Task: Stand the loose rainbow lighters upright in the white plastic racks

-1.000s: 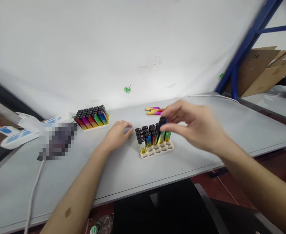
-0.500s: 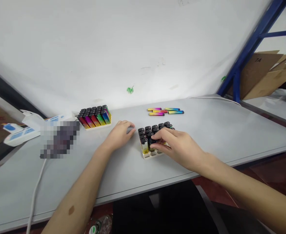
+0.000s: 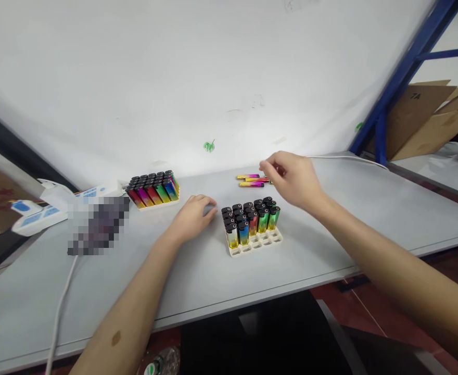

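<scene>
A cream tray (image 3: 256,246) with oval slots holds upright lighters (image 3: 253,223) with black tops and shiny coloured bodies; the slots of its front row show bare. Resting on the table left of this tray, my left hand (image 3: 193,214) has loosely bent fingers, thumb apart, and holds nothing. My right hand (image 3: 293,179) is raised behind the tray, over the right part of a small group of loose lighters (image 3: 251,184) lying flat. Its fingers are bent with a gap to the thumb, and I see nothing in them. The hand hides some of the loose lighters.
A second tray (image 3: 158,205) packed with lighters stands at the back left. Beside it are a white power strip (image 3: 92,194), a blurred-out dark object (image 3: 104,224) and a white cable (image 3: 63,302). A white wall (image 3: 213,78) rises behind the grey table (image 3: 198,291).
My right hand has gone from the tray up and back to the loose lighters. A blue-and-yellow lighter now stands uncovered in the tray. My left hand stays put.
</scene>
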Motion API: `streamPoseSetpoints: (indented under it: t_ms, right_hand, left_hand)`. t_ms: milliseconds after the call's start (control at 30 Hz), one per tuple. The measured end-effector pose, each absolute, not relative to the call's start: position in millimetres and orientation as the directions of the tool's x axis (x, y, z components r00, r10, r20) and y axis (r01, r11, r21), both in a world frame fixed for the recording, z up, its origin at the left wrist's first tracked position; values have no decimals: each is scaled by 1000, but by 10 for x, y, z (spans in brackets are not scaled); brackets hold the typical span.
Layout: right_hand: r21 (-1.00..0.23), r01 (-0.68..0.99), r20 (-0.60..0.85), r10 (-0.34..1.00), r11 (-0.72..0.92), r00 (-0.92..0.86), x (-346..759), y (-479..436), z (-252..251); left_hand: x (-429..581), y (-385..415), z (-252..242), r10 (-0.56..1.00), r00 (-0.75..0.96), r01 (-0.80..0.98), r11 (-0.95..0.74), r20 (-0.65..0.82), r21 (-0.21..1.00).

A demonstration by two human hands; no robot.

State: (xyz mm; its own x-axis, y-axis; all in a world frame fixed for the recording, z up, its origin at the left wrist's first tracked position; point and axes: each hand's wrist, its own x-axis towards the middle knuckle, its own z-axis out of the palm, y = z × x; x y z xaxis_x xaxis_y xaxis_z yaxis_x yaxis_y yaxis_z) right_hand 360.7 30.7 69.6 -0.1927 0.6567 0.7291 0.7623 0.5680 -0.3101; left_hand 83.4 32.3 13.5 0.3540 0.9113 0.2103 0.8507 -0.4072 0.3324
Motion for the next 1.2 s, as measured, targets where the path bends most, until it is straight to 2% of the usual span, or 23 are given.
streamPoseSetpoints:
  t_ms: [67, 167, 233, 300, 367, 467, 533, 600, 700, 800, 1000, 1200]
  right_hand:
    - [-365, 815, 564, 803, 450, -191, 3706, 645, 571]
    - [-279, 899, 324, 914, 337, -243, 3804, 934, 286]
    - [-220, 923, 252, 933, 315, -258, 3831, 979, 142]
    - [-240, 922, 224, 942, 303, -251, 3844, 965, 83]
    - [-350, 894, 195, 955, 279, -221, 3864, 937, 95]
    - [-648, 732, 122, 977, 212, -175, 3924, 907, 166]
    - [-862, 471, 99, 973, 188, -208, 3966, 890, 216]
    - [-981, 131, 110, 969, 141, -220, 3987, 870, 266]
    - [-967, -252, 56, 991, 24, -120, 3967, 834, 346]
    - [-917, -395, -17, 996, -48, -83, 3926, 803, 406]
    - [-937, -331, -70, 989, -111, -132, 3893, 799, 385]
    - [-958, -269, -85, 993, -104, -81, 3815, 795, 329]
  left_hand:
    - [826, 329, 124, 911, 350, 851, -406, 218, 332]
    - [820, 336, 111, 909, 352, 848, -411, 224, 336]
    - [818, 339, 107, 908, 356, 846, -414, 222, 336]
    - [818, 339, 108, 908, 356, 846, -413, 220, 337]
    - [821, 338, 113, 910, 354, 846, -410, 217, 340]
    - [828, 333, 126, 910, 356, 845, -411, 214, 343]
    - [830, 331, 132, 912, 352, 846, -406, 211, 345]
    - [826, 331, 132, 914, 349, 847, -402, 208, 348]
    - [817, 335, 125, 915, 347, 847, -400, 205, 349]
    - [812, 341, 120, 916, 346, 852, -397, 202, 342]
    - [811, 339, 135, 917, 345, 854, -396, 202, 338]
    - [817, 330, 158, 916, 343, 856, -396, 208, 331]
